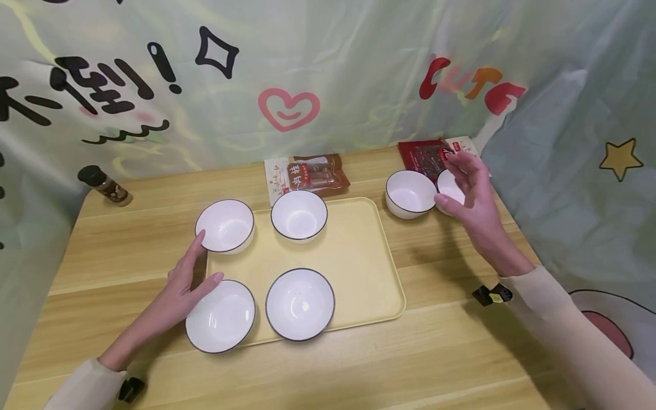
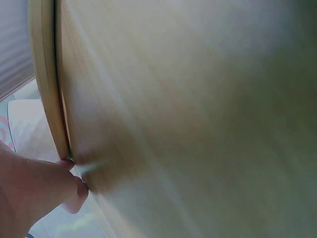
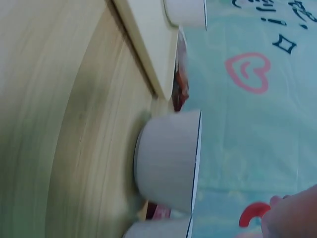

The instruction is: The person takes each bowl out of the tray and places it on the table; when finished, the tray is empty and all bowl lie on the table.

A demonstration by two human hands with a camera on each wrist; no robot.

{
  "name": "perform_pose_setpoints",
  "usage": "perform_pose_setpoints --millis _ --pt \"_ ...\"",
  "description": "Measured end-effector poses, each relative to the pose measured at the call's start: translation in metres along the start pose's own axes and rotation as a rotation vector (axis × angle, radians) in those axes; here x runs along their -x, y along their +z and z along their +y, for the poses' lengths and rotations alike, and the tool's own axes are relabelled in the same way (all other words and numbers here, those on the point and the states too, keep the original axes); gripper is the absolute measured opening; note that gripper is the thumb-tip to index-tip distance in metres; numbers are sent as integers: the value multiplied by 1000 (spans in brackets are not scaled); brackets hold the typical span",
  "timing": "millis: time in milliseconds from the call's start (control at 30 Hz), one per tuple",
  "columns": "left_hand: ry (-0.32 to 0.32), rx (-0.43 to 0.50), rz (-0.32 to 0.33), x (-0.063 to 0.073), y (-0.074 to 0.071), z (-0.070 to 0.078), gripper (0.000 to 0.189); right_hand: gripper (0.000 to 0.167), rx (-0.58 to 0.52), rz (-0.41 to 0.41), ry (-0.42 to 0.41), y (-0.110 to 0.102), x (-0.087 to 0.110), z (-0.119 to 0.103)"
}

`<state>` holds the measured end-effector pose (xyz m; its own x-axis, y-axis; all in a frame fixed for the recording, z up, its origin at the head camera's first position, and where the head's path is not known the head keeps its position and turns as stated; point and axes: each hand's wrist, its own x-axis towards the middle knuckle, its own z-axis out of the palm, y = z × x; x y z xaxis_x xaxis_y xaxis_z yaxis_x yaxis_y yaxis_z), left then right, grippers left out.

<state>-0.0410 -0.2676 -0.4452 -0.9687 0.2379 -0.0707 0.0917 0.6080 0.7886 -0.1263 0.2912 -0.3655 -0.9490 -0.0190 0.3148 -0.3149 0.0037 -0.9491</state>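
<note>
My left hand (image 1: 179, 287) is at the left edge of a yellow tray (image 1: 359, 256), thumb and fingers spread apart. Its fingertips are by the rim of the back-left white bowl (image 1: 225, 225), and its thumb is over the front-left bowl (image 1: 220, 319); whether they touch is unclear. Two more bowls, a back one (image 1: 299, 215) and a front one (image 1: 300, 304), stand on the tray. My right hand (image 1: 476, 208) is raised with nothing in it, in front of a partly hidden bowl (image 1: 449, 188). Beside that stands another bowl (image 3: 168, 158).
A brown food packet (image 1: 312, 175) lies behind the tray, and a red packet (image 1: 425, 156) behind the right-hand bowls. A dark-capped spice jar (image 1: 107, 187) lies at the table's back left. A printed cloth (image 1: 359, 74) hangs behind the wooden table (image 1: 359, 370).
</note>
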Motion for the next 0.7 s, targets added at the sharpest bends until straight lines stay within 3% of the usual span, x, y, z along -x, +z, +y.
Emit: perform_pose_setpoints --millis 300,700 --pt "6 -4 5 -1 1 0 96 85 0 -117 32 29 0 0" --pt "-4 -4 3 -1 1 0 95 100 164 -318 -15 69 16 12"
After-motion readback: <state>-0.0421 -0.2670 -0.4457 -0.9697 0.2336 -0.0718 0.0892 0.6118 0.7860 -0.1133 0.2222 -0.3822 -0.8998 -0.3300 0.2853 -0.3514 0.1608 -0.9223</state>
